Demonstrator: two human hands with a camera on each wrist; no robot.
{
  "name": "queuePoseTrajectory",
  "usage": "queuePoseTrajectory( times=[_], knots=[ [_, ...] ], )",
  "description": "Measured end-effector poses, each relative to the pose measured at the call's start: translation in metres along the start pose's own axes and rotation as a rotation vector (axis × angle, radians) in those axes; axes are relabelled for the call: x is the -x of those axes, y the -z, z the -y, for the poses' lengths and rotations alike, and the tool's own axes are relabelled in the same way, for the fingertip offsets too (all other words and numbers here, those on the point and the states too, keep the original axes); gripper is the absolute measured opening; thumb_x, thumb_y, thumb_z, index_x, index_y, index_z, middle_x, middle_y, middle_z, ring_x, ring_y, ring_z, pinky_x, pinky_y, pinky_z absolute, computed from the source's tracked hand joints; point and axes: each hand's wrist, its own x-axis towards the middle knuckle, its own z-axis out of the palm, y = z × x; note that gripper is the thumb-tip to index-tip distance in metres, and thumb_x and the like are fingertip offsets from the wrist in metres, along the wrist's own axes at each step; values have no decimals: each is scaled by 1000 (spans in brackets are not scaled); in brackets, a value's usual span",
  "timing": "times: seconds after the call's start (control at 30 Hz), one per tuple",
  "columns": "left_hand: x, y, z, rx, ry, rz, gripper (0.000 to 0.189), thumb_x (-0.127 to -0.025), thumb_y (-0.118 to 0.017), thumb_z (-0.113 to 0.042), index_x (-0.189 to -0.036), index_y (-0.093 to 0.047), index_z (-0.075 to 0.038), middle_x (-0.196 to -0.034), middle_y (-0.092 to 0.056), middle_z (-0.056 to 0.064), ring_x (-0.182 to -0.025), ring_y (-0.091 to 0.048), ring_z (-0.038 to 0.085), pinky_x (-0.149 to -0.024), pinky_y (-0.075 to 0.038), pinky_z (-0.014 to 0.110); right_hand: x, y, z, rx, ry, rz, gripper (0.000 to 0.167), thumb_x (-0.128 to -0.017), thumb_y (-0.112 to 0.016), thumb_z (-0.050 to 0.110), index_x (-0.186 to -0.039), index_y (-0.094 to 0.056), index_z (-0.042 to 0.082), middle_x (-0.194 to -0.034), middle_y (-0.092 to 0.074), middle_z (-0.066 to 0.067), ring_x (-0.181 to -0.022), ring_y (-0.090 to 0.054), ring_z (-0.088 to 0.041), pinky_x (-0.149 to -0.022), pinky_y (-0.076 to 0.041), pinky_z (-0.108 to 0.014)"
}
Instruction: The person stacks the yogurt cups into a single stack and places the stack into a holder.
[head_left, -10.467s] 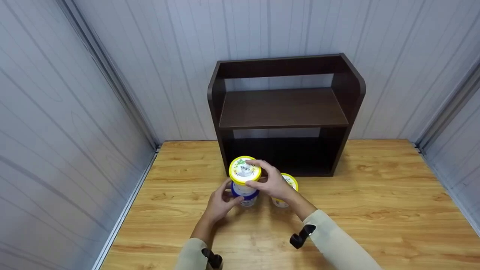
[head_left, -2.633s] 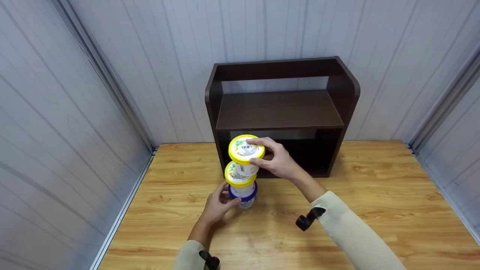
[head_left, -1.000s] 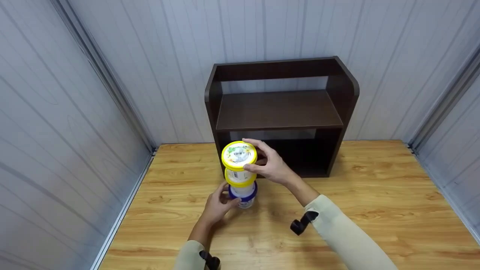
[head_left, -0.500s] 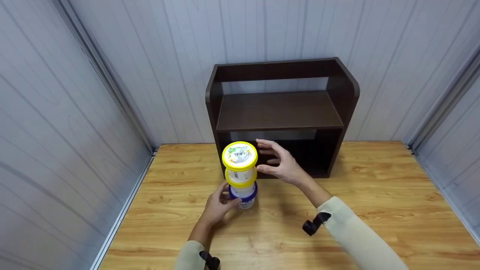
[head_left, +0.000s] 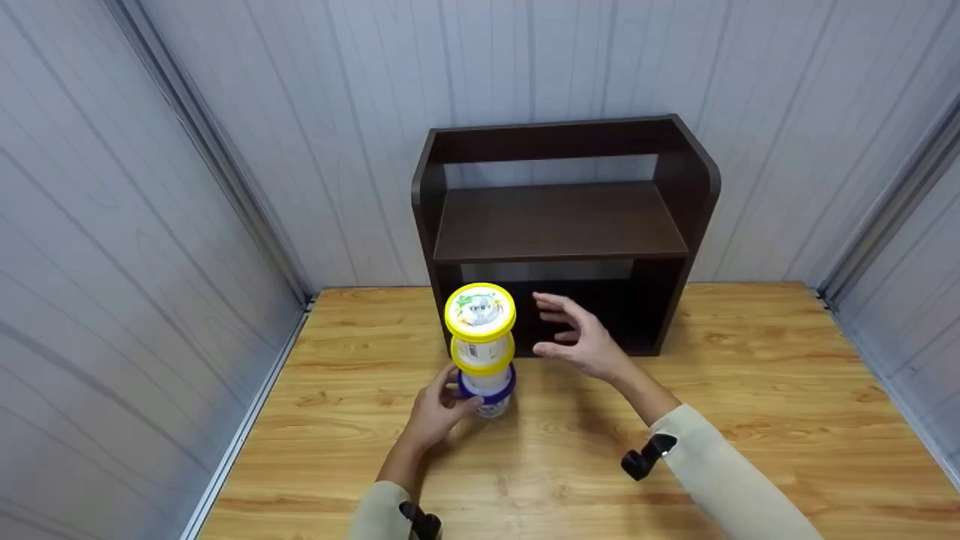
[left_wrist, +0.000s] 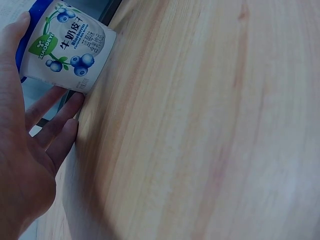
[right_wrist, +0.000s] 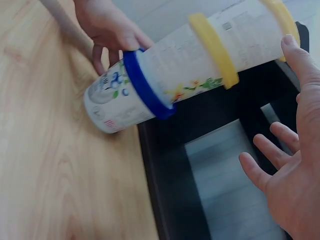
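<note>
Blue-lidded blueberry cup (left_wrist: 70, 47): stood upright on the wood-grain tabletop (head_left: 750, 420) as the lowest of three stacked cups; its white wall is printed with blueberries, leaves and a green XIAODEYI badge.
Middle yellow-lidded cup (right_wrist: 175, 62): set directly on the blue lid (right_wrist: 142, 82); its own lid is largely hidden by the cup above, with the yellow rim left showing, and its wall is printed with flowers and green leaves.
Top yellow-lidded cup (head_left: 480, 313): seated upright on the middle one; its white lid face is marked with a green and yellow print and dark lettering too small to be read.
Left hand (head_left: 433, 414): closed in narrowly about the bottom cup, which is gripped near its rim, with the thumb laid at the front and the fingers reached around the far side.
Right hand (head_left: 589, 345): held wide beside the upper cups, thumb and fingers parted; in the head view a gap is seen between the fingertips and the stack.
Dark brown shelf unit (head_left: 562, 221): placed behind the stack, against the pale panelled wall (head_left: 525, 60); its lower left corner is partly hidden by the cups.
Pale sleeves (head_left: 720, 469): worn on both arms, with a small black wrist camera (head_left: 646, 455) mounted near each cuff.
</note>
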Motion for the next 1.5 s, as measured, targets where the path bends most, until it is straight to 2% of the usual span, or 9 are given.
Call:
queuePoseTrajectory(
  times=[0.1, 0.23, 0.33, 0.47, 0.73, 1.03, 1.27, 1.4, 1.5],
  knots=[
    [0, 0, -1, 11, 6, -1, 80, -100, -86, -30, -169, -49, -14, -143, -71, 21, -124, -76, 34, -110, -63, 51, 3, -5, -9, -14, -8, 5, 82, -97, -89, 13, -169, -48, 6, -171, -53, -25, -156, -56, -50, -119, -55, -68],
    [1, 0, -2, 31, 8, 3, 80, -101, -86, -28, -170, -48, -14, -145, -71, 21, -126, -75, 35, -112, -62, 53, 9, -13, -22, -56, -18, 13, 84, -96, -88, 6, -169, -46, 3, -172, -49, -29, -157, -51, -56, -119, -52, -75],
    [1, 1, -3, 33, 13, 3, 80, -101, -86, -28, -170, -48, -14, -145, -70, 21, -127, -75, 36, -112, -62, 54, 12, -20, -32, -88, -25, 24, 87, -95, -90, 10, -169, -45, 2, -173, -47, -33, -158, -48, -60, -118, -48, -81],
    [1, 1, -4, 28, 15, 6, 80, -101, -85, -28, -170, -48, -14, -145, -70, 22, -127, -75, 37, -112, -62, 54, 16, -28, -45, -124, -32, 43, 94, -95, -93, 18, -171, -41, 1, -173, -42, -37, -158, -46, -63, -118, -48, -82],
    [1, 1, -2, 20, 20, 5, 81, -102, -85, -29, -171, -46, -14, -145, -70, 22, -128, -75, 37, -114, -62, 56, 20, -44, -63, -230, -76, 95, 99, -94, -93, 13, -173, -35, 0, -176, -35, -39, -161, -37, -66, -121, -46, -80],
    [0, 0, -1, 16, 13, 4, 80, -102, -86, -29, -170, -47, -12, -144, -71, 24, -125, -77, 39, -112, -63, 55, 23, -58, -74, -238, -118, 111, 98, -95, -92, 8, -173, -35, 2, -173, -38, -39, -161, -39, -65, -125, -47, -73],
    [0, 0, -3, 26, 18, 8, 80, -102, -85, -30, -170, -47, -13, -144, -70, 23, -125, -76, 38, -112, -63, 56, 23, -71, -78, -252, -106, 118, 93, -95, -88, 1, -171, -36, -4, -172, -41, -39, -158, -44, -63, -119, -56, -66],
    [0, 0, -4, 37, 26, 5, 80, -102, -86, -29, -170, -48, -16, -145, -70, 22, -125, -76, 36, -111, -63, 55, 22, -79, -77, -214, -102, 108, 88, -95, -88, 1, -168, -38, -6, -168, -47, -39, -154, -52, -60, -122, -55, -63],
    [1, 1, -4, 36, 29, 1, 80, -101, -86, -29, -171, -48, -17, -145, -70, 21, -125, -75, 35, -111, -63, 53, 22, -85, -77, -176, -108, 98, 85, -97, -88, 7, -167, -42, -5, -166, -51, -37, -151, -56, -57, -125, -53, -62]
  ],
)
